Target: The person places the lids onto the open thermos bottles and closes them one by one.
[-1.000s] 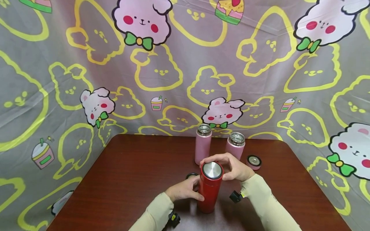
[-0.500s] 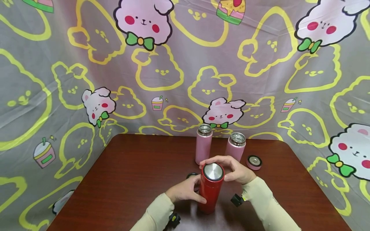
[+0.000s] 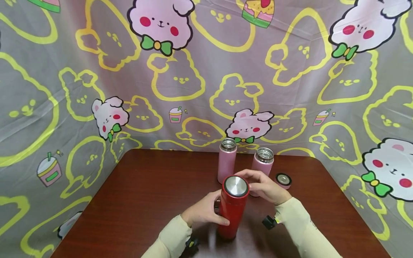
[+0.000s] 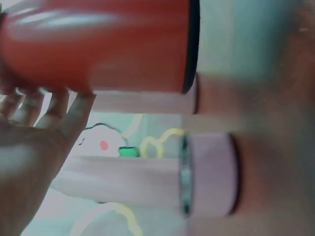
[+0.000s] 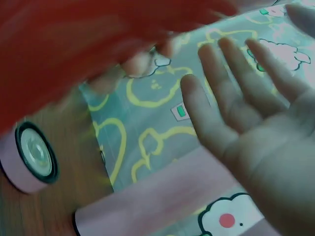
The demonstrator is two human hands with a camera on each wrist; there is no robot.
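A red thermos bottle with a silver-topped lid is in front of me, slightly tilted. My left hand grips its body, fingers behind and thumb in front. In the left wrist view the thermos's black-edged base appears off the table. Near the lid is my right hand; in the right wrist view its fingers extend loosely, apart from the red body. Behind stand two lidless pink thermos bottles, a left one and a right one, partly hidden by my right hand.
An upturned pink lid lies right of the pink bottles on the brown table. Another pink lid lies behind my left hand, mostly hidden in the head view. A cartoon-print curtain surrounds the table.
My right hand has come off the red thermos's lid, moving slightly right and away. My left hand keeps its grip, and the thermos's top has shifted slightly up and left.
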